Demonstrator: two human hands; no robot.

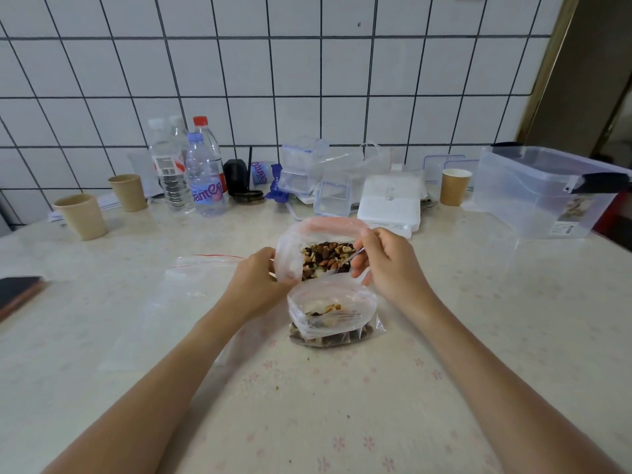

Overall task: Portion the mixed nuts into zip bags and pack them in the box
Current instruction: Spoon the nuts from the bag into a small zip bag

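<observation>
Nearest on the table (444, 354) stands a small zip bag (333, 314), mouth open, with a few nuts at the bottom. Just behind it, touching, is the big bag (290, 254) of mixed nuts (326, 256), also open. The left hand (254, 285) grips the big bag's left edge, fingers curled round the plastic. The right hand (383, 265) pinches a spoon (349, 260), its bowl down among the nuts. To the left of the hands lie empty bags (195, 271), flat, one with a red strip, and a phone (18, 290) sits at the table's left edge. Further back come paper cups (83, 217), water bottles (201, 172), clear lidded containers (307, 172) and a white carton (391, 203) by the tiled wall (307, 80). The box (540, 193), clear plastic, stands far right, well apart from the bags.
</observation>
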